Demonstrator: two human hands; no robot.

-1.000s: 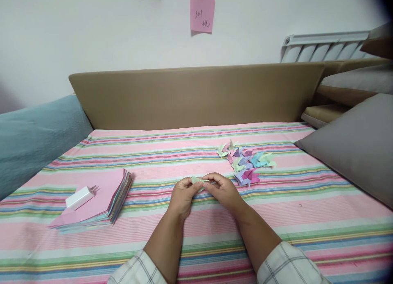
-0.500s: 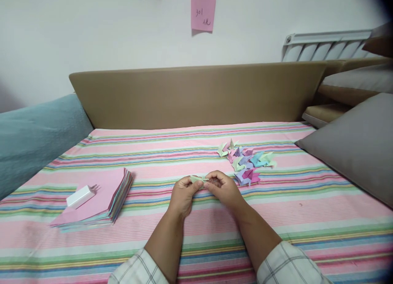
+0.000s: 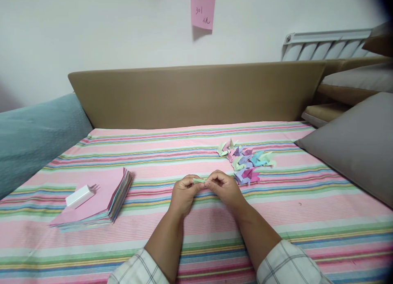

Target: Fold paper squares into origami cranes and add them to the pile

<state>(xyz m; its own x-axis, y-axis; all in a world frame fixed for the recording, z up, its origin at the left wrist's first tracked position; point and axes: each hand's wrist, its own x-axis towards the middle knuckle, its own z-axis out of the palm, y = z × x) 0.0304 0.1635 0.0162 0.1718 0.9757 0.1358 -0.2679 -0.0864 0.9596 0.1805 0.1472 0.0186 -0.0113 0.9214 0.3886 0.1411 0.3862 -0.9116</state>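
A small piece of folded light-green paper (image 3: 199,180) is pinched between my two hands, mostly hidden by the fingers. My left hand (image 3: 184,195) is closed on its left side, thumb along the near edge. At its right end my right hand (image 3: 223,188) is closed too, thumb and fingertips pressed together close to the left thumb. Just beyond and to the right of my right hand lies a cluster of folded paper cranes (image 3: 245,163) in green, pink, purple, blue and magenta.
A stack of coloured paper sheets (image 3: 101,198) lies at the left with a white plug adapter (image 3: 80,196) on top. Striped cloth (image 3: 147,251) covers the surface. A brown backrest (image 3: 196,97) stands behind, a blue cushion (image 3: 39,132) at left, a grey cushion (image 3: 356,140) at right.
The green paper has tilted flatter between my fingers, and less of it shows. My thumbs have shifted slightly; both hands stay in nearly the same place.
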